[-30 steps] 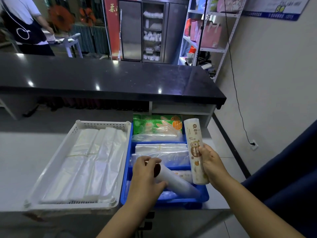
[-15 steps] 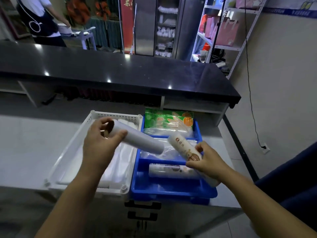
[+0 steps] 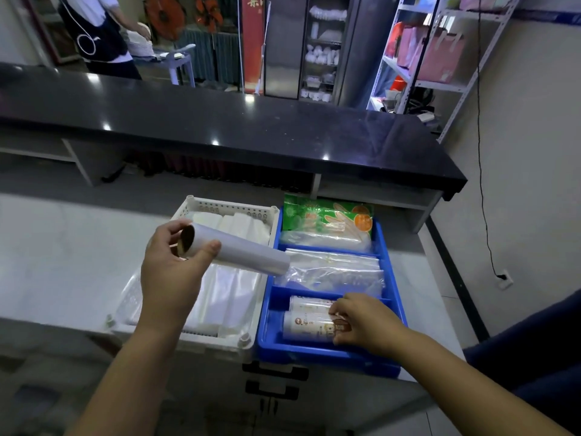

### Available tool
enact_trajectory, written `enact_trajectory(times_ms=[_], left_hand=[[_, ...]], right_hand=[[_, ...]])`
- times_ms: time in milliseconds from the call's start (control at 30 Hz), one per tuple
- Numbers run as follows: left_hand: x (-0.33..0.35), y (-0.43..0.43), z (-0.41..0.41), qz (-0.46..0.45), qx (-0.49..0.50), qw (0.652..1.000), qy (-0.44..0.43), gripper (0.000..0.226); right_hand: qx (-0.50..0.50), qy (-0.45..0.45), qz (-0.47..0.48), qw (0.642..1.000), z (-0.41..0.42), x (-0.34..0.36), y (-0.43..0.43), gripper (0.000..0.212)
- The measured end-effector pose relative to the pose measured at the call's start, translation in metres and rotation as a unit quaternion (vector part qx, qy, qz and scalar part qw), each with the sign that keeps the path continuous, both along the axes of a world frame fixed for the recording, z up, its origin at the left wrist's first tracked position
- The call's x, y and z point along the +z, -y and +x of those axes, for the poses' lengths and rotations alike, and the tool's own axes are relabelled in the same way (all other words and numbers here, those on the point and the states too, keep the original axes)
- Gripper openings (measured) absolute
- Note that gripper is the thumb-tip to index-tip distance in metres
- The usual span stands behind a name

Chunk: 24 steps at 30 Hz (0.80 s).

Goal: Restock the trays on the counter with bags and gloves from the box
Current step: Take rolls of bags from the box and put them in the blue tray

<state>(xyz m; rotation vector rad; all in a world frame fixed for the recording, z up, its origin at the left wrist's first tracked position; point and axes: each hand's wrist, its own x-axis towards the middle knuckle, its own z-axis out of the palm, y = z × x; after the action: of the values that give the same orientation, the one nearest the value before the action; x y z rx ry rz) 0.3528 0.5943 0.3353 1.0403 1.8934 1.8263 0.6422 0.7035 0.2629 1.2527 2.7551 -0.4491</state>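
My left hand (image 3: pixel 171 272) grips a plain white bag roll (image 3: pixel 242 251) by its cardboard-core end and holds it in the air over the white tray (image 3: pixel 226 205) of flat clear bags. My right hand (image 3: pixel 366 320) rests in the nearest compartment of the blue tray (image 3: pixel 327 357), fingers on a printed bag roll (image 3: pixel 306 325) lying there. A second printed roll (image 3: pixel 309 303) lies just behind it. The middle compartment holds clear zip bags (image 3: pixel 333 267). A green pack of gloves (image 3: pixel 327 218) fills the far compartment.
Both trays sit side by side on a pale counter (image 3: pixel 63 247), close to its front edge. A raised black countertop (image 3: pixel 220 127) runs behind them. Black drawer handles (image 3: pixel 275 371) are below. A person (image 3: pixel 100 36) stands far back left, and metal shelving (image 3: pixel 430 51) at back right.
My right hand has lowered the printed roll into the blue tray's near compartment, next to the other one. My left hand has lifted the plain roll up and left, over the white tray.
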Motion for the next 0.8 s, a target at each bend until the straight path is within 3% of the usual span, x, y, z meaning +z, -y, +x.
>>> enact_trajectory(times_ms=[233,300,367,467,567,667,800], left_hand=[[0.002,-0.012,0.017,-0.01,-0.039,0.999,-0.004,0.04],[0.001,-0.015,0.023,-0.022,-0.056,0.998,-0.016,0.041],[0.0,-0.018,0.032,-0.033,-0.078,0.996,-0.027,0.042],[-0.001,-0.025,0.053,-0.04,-0.12,0.992,-0.02,0.042],[-0.005,-0.03,0.078,-0.041,-0.183,0.982,0.036,0.04],[-0.016,-0.031,0.092,-0.055,-0.225,0.97,0.073,0.039],[-0.034,-0.03,0.086,-0.143,-0.21,0.965,-0.058,0.044]], right_hand=[[-0.018,-0.002,0.0,1.0,-0.002,0.003,0.013,0.029],[-0.058,-0.052,0.0,0.997,0.002,0.01,0.015,0.025],[-0.098,-0.143,0.058,0.983,0.007,0.02,0.013,0.023],[-0.119,-0.251,0.118,0.953,0.01,0.036,0.008,0.042],[-0.103,-0.232,0.072,0.964,0.006,0.045,0.006,0.068],[-0.086,-0.199,0.069,0.974,0.006,0.039,0.009,0.061],[-0.074,-0.134,0.075,0.985,0.016,0.02,0.011,0.057]])
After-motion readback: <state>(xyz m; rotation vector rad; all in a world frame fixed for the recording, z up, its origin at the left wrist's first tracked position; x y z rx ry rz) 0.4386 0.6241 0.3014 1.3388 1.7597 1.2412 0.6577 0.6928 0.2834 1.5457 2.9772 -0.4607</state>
